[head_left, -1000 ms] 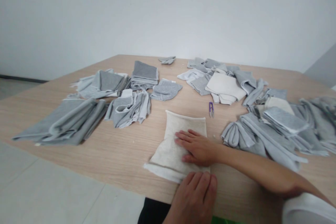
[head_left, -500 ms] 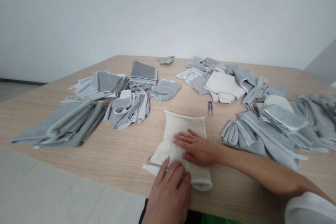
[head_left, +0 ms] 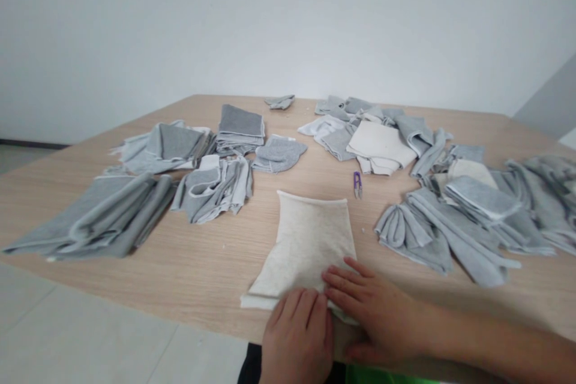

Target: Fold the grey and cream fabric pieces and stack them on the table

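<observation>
A cream piece of knit fabric [head_left: 310,234] lies flat at the table's near edge, its straight far hem facing away from me and its lower left corner flaring out. My left hand [head_left: 297,330] is at its near edge, fingers bent and pressed together over the cloth; the thumb is out of sight. Just to the right, my right hand [head_left: 378,306] rests with fingers stretched out over the fabric's lower right part. Both hands hide most of the near hem. Beyond the cloth lie small purple thread snips [head_left: 357,185].
On the left are a large folded grey cloth [head_left: 103,216], a bunched grey piece [head_left: 216,186] and a neat grey stack [head_left: 240,129]. Loose grey and cream pieces [head_left: 382,147] lie at the back right. More grey cloths [head_left: 427,228] spread along the right side.
My right hand has slid down from the fabric's middle towards the near edge, next to the left. The left fingers have drawn closer together, and the near hem's rolled corner is now mostly covered.
</observation>
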Motion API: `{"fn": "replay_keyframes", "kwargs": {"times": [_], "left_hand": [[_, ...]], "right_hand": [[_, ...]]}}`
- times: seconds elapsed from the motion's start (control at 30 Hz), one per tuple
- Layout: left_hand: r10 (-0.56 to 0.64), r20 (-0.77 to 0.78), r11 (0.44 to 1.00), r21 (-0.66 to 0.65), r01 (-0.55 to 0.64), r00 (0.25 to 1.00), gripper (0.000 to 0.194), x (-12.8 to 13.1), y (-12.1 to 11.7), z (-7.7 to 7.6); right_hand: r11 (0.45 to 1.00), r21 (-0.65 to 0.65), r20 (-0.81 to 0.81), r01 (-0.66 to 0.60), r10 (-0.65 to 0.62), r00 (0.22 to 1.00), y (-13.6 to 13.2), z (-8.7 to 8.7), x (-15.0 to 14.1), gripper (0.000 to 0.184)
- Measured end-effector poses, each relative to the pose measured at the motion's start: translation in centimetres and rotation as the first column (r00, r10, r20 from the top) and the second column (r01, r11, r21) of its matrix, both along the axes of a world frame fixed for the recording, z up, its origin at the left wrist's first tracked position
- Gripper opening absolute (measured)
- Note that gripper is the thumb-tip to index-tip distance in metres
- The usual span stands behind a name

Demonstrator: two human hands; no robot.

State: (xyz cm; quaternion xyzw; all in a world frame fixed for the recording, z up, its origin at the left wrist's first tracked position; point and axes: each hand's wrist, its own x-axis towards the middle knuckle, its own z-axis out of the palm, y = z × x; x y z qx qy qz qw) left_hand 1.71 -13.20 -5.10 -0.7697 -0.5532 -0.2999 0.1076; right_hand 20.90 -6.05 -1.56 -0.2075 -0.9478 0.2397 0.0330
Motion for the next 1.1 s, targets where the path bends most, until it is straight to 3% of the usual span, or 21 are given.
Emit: {"fn": "replay_keyframes", "kwargs": {"times": [0.17,0.27,0.37,0.53,0.7,0.87,0.97,1.1], "left_hand": [[0.028,0.022,0.997,0.066,-0.03,0.999,0.013,0.3,-0.2,-0.1],[-0.034,0.032,0.997,0.071,0.031,0.999,0.014,0.0,-0.1,0.4],[-0.11,0.003,0.994,0.023,0.11,0.994,0.018,-1.1,-0.1,1.0],[-0.075,-0.124,0.996,-0.059,0.068,0.989,0.041,-4.2,-0.2,1.5],[-0.132,-0.154,0.99,-0.076,0.122,0.979,0.044,-6.9,-0.2,1.5],[-0.249,-0.037,0.967,-0.068,0.247,0.968,0.036,-7.6,0.1,1.9],[-0.31,0.096,0.95,-0.012,0.313,0.946,0.034,-7.4,0.1,2.1],[-0.301,0.269,0.953,0.049,0.299,0.915,0.035,-7.5,-0.1,2.3]], "right_hand": [[0.976,0.183,-0.031,0.117,-0.113,0.993,-0.1,-2.4,0.1,0.039],[0.953,0.272,-0.126,0.138,-0.107,0.986,0.3,-3.0,0.5,0.026],[0.951,0.285,-0.208,0.124,-0.066,0.976,0.7,-2.5,0.9,0.025],[0.962,0.265,-0.321,0.071,0.019,0.947,2.0,-0.6,1.5,0.024],[0.994,0.108,-0.446,-0.026,0.071,0.892,3.4,-0.5,2.5,0.019],[0.995,0.017,-0.45,-0.094,0.092,0.888,4.4,-1.3,3.4,0.03],[0.981,0.083,-0.303,-0.173,0.19,0.934,4.9,-1.4,3.5,0.049],[0.96,0.149,-0.188,-0.236,0.262,0.947,5.2,-1.3,3.4,0.042]]}}
